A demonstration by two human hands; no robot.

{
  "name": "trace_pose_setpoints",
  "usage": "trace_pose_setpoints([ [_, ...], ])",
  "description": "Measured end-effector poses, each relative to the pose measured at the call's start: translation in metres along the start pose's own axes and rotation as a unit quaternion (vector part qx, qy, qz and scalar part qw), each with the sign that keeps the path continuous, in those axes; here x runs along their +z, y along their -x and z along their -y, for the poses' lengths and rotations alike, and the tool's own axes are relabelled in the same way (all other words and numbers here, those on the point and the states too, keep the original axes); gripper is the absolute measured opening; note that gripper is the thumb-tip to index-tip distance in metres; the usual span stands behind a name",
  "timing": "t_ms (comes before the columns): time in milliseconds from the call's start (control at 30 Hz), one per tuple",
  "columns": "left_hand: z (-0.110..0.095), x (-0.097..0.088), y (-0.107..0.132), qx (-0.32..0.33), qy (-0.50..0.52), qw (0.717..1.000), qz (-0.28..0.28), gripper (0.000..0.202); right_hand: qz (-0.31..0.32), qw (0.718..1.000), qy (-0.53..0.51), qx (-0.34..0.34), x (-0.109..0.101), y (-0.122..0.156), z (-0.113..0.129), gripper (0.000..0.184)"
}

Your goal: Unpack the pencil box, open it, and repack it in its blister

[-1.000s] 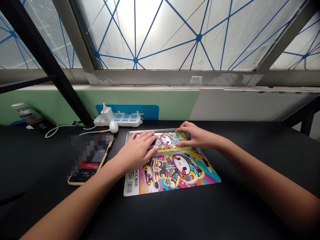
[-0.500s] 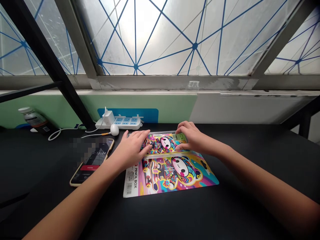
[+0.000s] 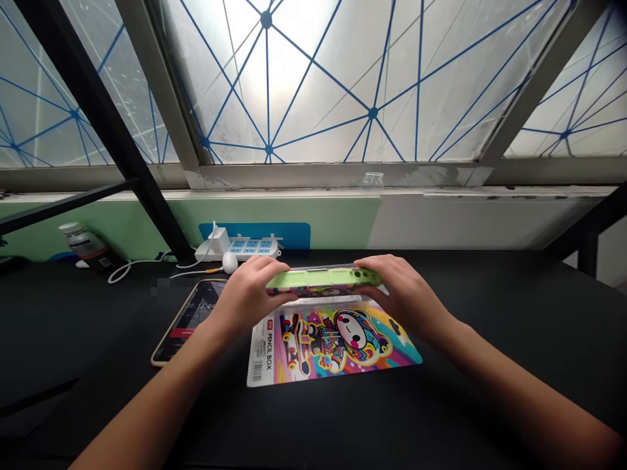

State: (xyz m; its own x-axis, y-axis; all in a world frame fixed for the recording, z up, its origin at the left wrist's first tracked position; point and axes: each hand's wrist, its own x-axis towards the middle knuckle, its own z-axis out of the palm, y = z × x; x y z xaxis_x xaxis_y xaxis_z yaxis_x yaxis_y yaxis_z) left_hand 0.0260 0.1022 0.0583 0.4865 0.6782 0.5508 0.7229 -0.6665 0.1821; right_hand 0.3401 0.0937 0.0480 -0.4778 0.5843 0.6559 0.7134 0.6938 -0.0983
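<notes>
A pencil box with a light green long side faces me, tilted up over its packaging. My left hand grips its left end, thumb below and fingers on top. At the other end my right hand holds it in the same way, closed on the corner. Under and in front of the box lies the colourful card printed "PENCIL BOX" with a cartoon figure. Part of a clear plastic tray shows between the box and the card; the rest of that tray is hidden.
A phone with a timer lies left of the card, partly behind my left forearm. Farther back are a white power strip with a charger and cable, and a dark bottle. Black metal bars rise at the left.
Both hands have closed on the pencil box and lifted it out of the clear tray. Its patterned face was up before; now its green side faces me. The view has shifted slightly.
</notes>
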Motion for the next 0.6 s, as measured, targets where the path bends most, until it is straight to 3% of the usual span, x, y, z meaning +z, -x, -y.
trace_pose_setpoints([
  [133,-0.027,-0.012,0.027,0.092,-0.018,0.992,-0.081,0.03,-0.041,0.996,0.033,-0.067,-0.021,0.04,0.021,0.055],
  [200,-0.04,-0.011,0.05,0.106,-0.018,0.992,-0.06,0.037,-0.031,0.994,0.05,-0.09,-0.026,0.066,0.028,0.057],
  [300,-0.048,-0.001,0.089,0.075,0.012,0.997,-0.02,0.043,-0.01,0.99,0.055,-0.128,-0.028,0.095,0.033,0.051],
  [400,-0.047,0.007,0.117,0.04,0.034,0.999,0.015,0.048,0.016,0.986,0.038,-0.161,-0.022,0.102,0.036,0.036],
  [500,-0.044,0.007,0.127,-0.026,0.047,0.997,0.053,0.05,0.037,0.986,0.003,-0.164,-0.014,0.097,0.038,0.028],
  [600,-0.042,0.005,0.127,-0.11,0.061,0.987,0.1,0.065,0.077,0.991,-0.043,-0.095,-0.01,0.096,0.036,0.028],
])
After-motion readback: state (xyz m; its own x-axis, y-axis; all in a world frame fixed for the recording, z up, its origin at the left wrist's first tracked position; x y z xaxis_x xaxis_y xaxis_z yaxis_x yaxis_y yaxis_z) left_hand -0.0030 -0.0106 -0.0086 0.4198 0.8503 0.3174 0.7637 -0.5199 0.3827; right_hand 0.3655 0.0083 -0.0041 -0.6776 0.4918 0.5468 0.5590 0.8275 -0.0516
